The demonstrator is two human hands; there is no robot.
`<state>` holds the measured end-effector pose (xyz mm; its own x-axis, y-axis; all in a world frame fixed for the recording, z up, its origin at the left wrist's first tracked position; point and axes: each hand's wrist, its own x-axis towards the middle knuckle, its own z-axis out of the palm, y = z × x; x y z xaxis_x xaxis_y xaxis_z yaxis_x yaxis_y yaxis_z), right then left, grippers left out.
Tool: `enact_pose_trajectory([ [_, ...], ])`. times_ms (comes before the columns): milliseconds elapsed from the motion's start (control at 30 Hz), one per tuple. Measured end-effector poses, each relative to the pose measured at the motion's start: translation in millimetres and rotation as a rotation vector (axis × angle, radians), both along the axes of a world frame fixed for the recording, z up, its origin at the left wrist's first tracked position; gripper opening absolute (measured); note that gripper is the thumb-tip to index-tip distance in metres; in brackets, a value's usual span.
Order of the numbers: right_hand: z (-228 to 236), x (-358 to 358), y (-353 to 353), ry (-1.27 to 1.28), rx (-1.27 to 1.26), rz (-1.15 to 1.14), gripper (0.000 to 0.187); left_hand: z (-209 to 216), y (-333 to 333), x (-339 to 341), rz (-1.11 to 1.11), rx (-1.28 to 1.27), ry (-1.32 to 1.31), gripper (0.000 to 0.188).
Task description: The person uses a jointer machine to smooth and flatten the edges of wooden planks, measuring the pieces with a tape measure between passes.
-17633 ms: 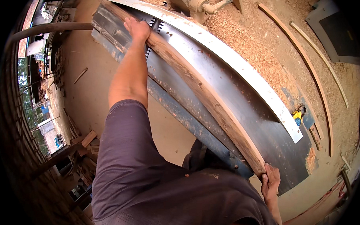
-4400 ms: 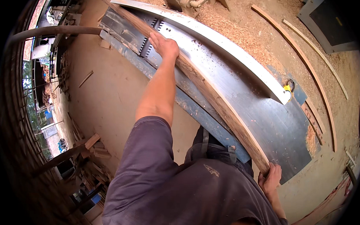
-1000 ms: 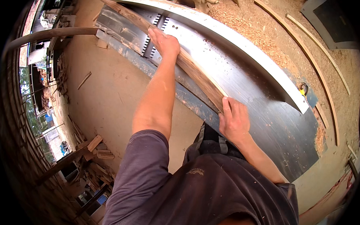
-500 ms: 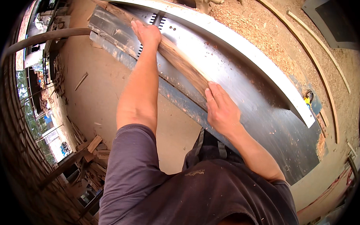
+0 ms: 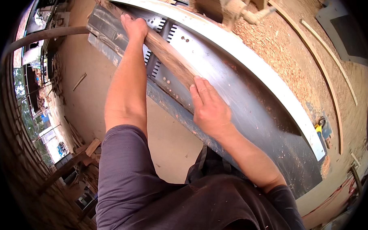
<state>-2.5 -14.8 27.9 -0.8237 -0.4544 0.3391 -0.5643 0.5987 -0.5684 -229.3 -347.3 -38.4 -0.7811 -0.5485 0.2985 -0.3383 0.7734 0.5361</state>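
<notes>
A long brown wooden board (image 5: 172, 58) lies lengthwise on the metal bed (image 5: 256, 133) of a jointer, slanting from the far left toward the middle. My left hand (image 5: 134, 28) grips it near its far part, fingers over the top. At the near end my right hand (image 5: 210, 110) holds the board, its fingers stretched along the wood and its thumb side at the end. A toothed gap (image 5: 165, 33) in the bed passes beneath the board between my hands; the cutter itself is hidden. Alongside runs a long pale fence (image 5: 251, 56), at the bed's far side.
Wood shavings (image 5: 271, 65) cover the floor beyond the fence. Two thin wood strips (image 5: 316, 52) lie there, near a grey box-shaped object (image 5: 349, 31). A yellow item (image 5: 318, 128) sits by the fence's right end. Scrap wood (image 5: 93, 146) is piled at the left.
Both hands and the board have slid toward the far left along the bed. More of the toothed gap shows behind my left hand. The view has shifted a little.
</notes>
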Motion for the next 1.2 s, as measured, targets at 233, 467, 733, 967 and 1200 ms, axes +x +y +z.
enact_pose_trajectory([
  [233, -7, -35, -51, -0.073, -0.021, 0.039, 0.042, -8, -45, -36, -0.016, 0.064, -0.026, 0.061],
  [467, 7, -62, -93, -0.16, 0.037, 0.074, 0.06, -10, -76, -69, 0.046, 0.159, 0.067, 0.068],
  [733, 15, -61, -98, -0.218, 0.205, 0.067, 0.081, 7, -63, -59, 0.093, 0.104, -0.046, 0.067],
  [967, 14, -11, -29, -0.151, 0.234, 0.049, 0.085, 18, 20, -4, 0.091, 0.188, -0.012, 0.066],
  [1200, 16, 109, 136, -0.145, 0.251, 0.043, 0.093, 30, 181, 134, 0.092, 0.141, 0.077, 0.059],
])
